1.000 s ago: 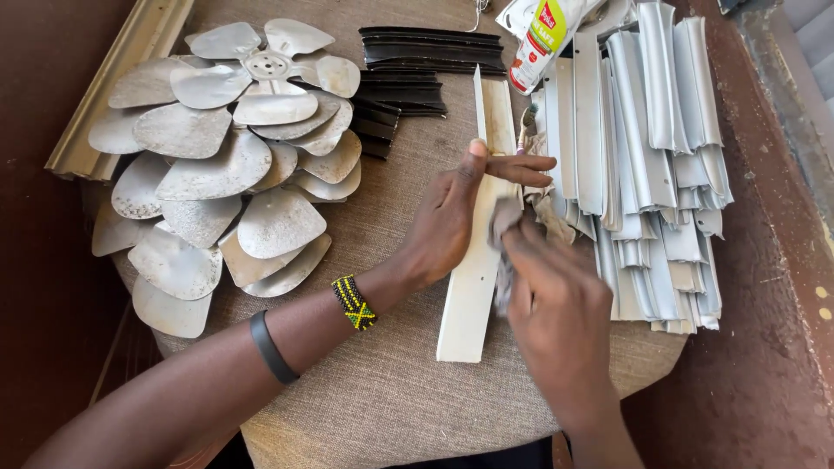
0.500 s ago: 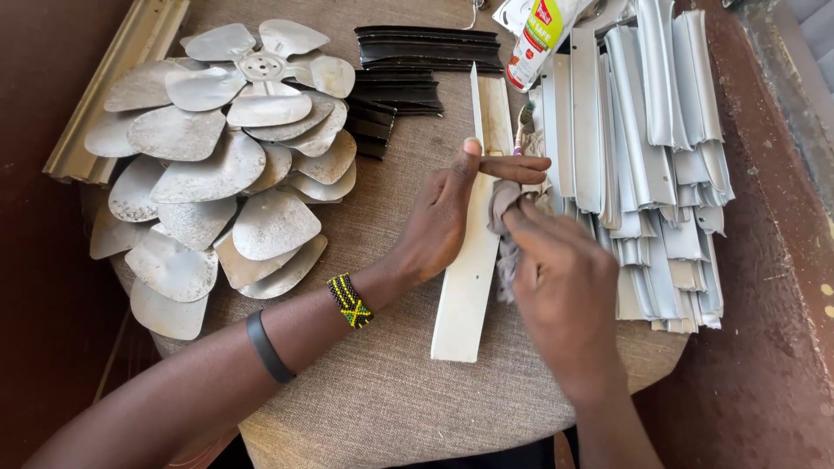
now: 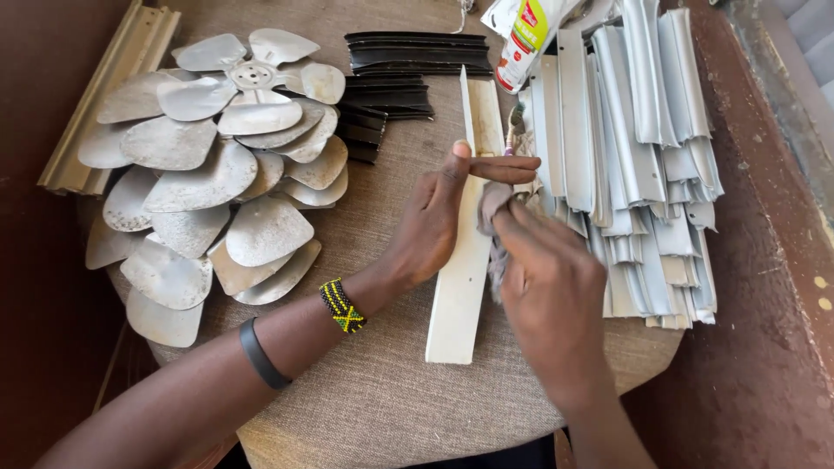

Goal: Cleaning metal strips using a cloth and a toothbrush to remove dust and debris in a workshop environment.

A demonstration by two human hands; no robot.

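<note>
A long cream-white strip [image 3: 458,300] lies lengthwise on a round cushion covered in beige fabric [image 3: 382,391]. My left hand [image 3: 447,208] grips the strip near its middle, thumb on the left edge and fingers across the top. My right hand [image 3: 547,291] is closed on a small grey rag [image 3: 493,208] and presses it against the strip's right side, just below my left fingers. My left wrist wears a beaded band and a dark band.
Several silver fan blades [image 3: 204,178] are piled at the left. Black strips [image 3: 400,69] lie at the back. A stack of pale grey strips [image 3: 638,165] fills the right side, with a tube [image 3: 526,39] above. A metal rail [image 3: 100,104] lies at the far left.
My right hand with the rag has slid a little up along the strip toward my left fingers. My left hand keeps its hold on the strip.
</note>
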